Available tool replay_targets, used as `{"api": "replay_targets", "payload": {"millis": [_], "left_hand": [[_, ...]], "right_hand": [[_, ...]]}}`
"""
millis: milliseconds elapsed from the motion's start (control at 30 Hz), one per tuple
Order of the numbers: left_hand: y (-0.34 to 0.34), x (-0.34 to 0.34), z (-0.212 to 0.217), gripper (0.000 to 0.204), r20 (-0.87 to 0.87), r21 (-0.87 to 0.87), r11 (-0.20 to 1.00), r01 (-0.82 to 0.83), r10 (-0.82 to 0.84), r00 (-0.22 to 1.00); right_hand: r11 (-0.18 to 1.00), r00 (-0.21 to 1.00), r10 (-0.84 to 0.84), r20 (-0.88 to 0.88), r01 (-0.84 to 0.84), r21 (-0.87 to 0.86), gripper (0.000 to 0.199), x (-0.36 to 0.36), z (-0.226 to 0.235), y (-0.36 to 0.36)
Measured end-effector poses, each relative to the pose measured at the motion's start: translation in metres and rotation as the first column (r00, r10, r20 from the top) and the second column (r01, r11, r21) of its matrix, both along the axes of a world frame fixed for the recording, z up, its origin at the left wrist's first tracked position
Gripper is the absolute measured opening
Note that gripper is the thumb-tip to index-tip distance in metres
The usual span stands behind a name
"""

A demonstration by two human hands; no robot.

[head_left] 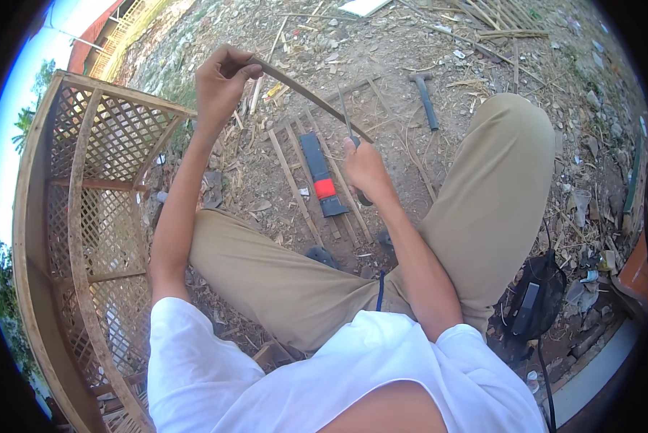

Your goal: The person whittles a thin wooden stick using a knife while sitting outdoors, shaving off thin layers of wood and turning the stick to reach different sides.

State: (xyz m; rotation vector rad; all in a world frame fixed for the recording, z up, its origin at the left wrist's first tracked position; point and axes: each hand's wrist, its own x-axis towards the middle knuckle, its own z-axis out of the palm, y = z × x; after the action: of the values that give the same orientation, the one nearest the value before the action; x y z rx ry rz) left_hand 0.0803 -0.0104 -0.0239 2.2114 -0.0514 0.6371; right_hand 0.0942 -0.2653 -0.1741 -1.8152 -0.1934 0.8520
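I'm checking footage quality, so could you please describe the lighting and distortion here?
Head view: bright daylight, with pale glare in the sky at upper left; head view: fisheye makes the wooden lattice frame look bowed, and the rim falls to black; head view: the strip in the left hand shows clear edges.

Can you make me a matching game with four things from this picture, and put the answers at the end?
Things:
1. Long thin strip
2. Hammer
3. Flat black thing
4. Lattice frame

Where or how:
A. Lying on the ground near the right knee
B. Standing at the person's left side
C. Held in the left hand
D. Has a bright red patch and lies among wooden slats

Right pairs: 1-C, 2-A, 3-D, 4-B
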Motion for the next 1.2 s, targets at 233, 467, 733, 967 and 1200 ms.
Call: {"api": "replay_targets", "payload": {"millis": [233, 467, 733, 967, 1200], "left_hand": [[-0.028, 0.002, 0.001, 0.017, -0.006, 0.093, 0.995, 0.035, -0.034, 0.999], [-0.042, -0.001, 0.005, 0.021, 0.092, 0.190, 0.971, 0.144, -0.164, 0.982], [-0.040, -0.003, 0.001, 0.021, 0.108, 0.102, 0.983, 0.154, -0.165, 0.980], [-0.021, -0.009, -0.003, 0.018, 0.130, 0.071, 0.994, 0.077, -0.086, 0.988], [0.018, -0.016, -0.001, 0.023, 0.015, 0.089, 0.990, 0.105, -0.107, 0.994]], "right_hand": [[0.925, 0.926, -0.170, 0.338, 0.031, 0.380, 0.050, -0.036, 0.112, -0.010], [0.877, 0.950, -0.163, 0.265, 0.016, 0.480, 0.046, -0.048, 0.139, -0.024], [0.893, 0.981, -0.083, 0.176, -0.005, 0.449, 0.045, -0.048, 0.123, -0.016], [0.945, 0.934, -0.105, 0.342, -0.013, 0.326, 0.047, -0.048, 0.092, 0.003], [0.990, 0.961, -0.116, 0.251, 0.092, 0.104, 0.053, -0.027, -0.007, 0.024]]}}
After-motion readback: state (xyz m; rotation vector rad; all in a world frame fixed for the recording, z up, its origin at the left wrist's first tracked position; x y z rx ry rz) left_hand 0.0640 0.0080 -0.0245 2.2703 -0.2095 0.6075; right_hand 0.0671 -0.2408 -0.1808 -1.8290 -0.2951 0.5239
